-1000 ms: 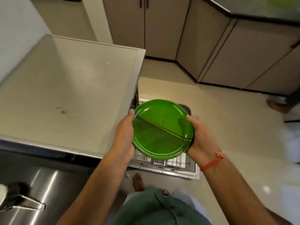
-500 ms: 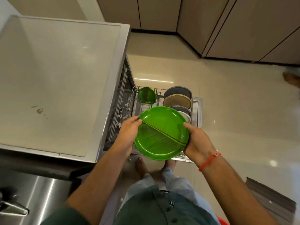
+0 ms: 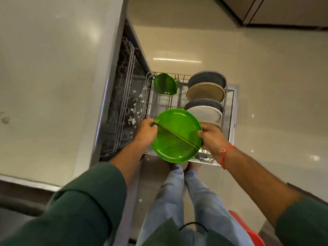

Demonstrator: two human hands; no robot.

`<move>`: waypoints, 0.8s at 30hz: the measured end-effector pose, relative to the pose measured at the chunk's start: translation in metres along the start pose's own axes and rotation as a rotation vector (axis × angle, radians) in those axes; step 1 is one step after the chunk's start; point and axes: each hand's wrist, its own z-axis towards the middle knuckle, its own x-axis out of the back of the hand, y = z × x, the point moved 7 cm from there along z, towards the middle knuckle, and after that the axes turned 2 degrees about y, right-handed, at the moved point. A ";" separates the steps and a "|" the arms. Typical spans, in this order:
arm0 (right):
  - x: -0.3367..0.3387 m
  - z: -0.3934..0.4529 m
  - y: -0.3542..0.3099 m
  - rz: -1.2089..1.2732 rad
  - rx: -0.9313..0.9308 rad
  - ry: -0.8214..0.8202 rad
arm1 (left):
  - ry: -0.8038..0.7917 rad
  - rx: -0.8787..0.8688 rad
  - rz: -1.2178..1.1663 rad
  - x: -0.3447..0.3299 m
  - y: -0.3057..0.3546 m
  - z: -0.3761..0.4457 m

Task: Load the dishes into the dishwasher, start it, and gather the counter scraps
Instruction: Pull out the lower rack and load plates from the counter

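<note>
Gripping the green plate (image 3: 175,135) by opposite rims at frame centre, the left hand (image 3: 146,133) and right hand (image 3: 212,139) hold it tilted above the pulled-out dishwasher rack (image 3: 230,110), whose free slots lie just beyond, toward the upper frame.

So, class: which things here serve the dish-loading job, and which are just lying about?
Job: round green divided plate, left hand, right hand, pulled-out wire dishwasher rack, racked grey and beige plates.
Lying about: red plastic object, grey countertop.
</note>
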 end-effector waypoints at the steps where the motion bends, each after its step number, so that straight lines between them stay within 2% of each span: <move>1: -0.004 0.014 0.001 -0.060 0.021 -0.018 | 0.014 0.007 0.052 -0.002 -0.005 0.015; 4: -0.012 0.062 0.004 -0.228 0.101 -0.015 | 0.054 -0.034 0.160 -0.011 -0.008 0.060; 9: -0.031 0.131 -0.013 -0.471 0.213 0.035 | 0.166 -0.060 0.180 -0.025 -0.006 0.135; 15: -0.051 0.203 -0.027 -0.576 0.278 0.093 | 0.272 -0.006 0.073 -0.034 -0.009 0.209; 19: -0.059 0.241 -0.051 -0.644 0.335 0.082 | 0.318 -0.049 0.001 -0.030 0.003 0.245; 24: -0.069 0.276 -0.075 -0.689 0.443 0.163 | 0.377 -0.107 -0.072 -0.022 0.024 0.290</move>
